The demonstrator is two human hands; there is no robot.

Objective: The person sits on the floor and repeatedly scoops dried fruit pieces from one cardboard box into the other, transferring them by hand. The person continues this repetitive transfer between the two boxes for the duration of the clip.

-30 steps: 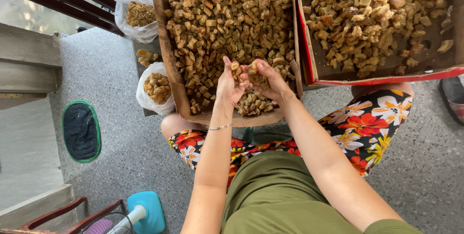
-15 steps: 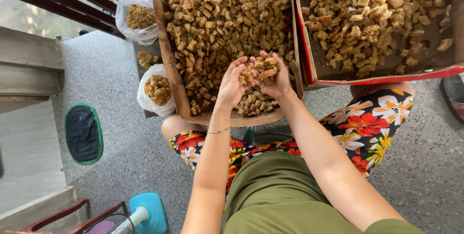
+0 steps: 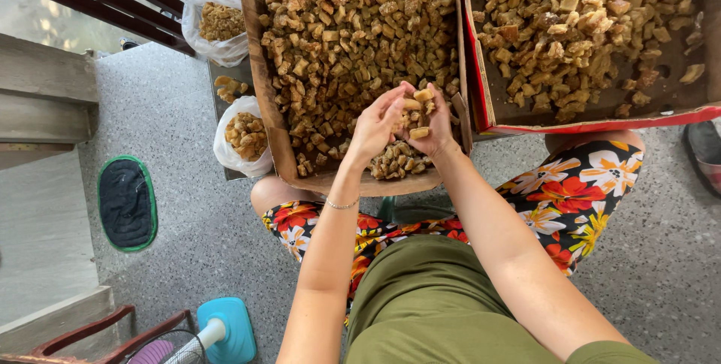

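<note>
head | left hand [image 3: 373, 127], right hand [image 3: 435, 125]: fingers cupped around fried chunks [image 3: 417, 112] | long axes mixed | above cardboard tray [image 3: 272, 120]

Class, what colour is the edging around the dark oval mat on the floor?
Green, around the mat; seen in the head view.

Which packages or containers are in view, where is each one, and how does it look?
Brown cardboard tray: centre, under both hands, full of golden chunks.
Red-edged cardboard tray: right, same chunks.
Upper plastic bag: top left, clear-white, holding chunks.
Lower plastic bag: left of brown tray, open.
No labels, signs or screens.
</note>
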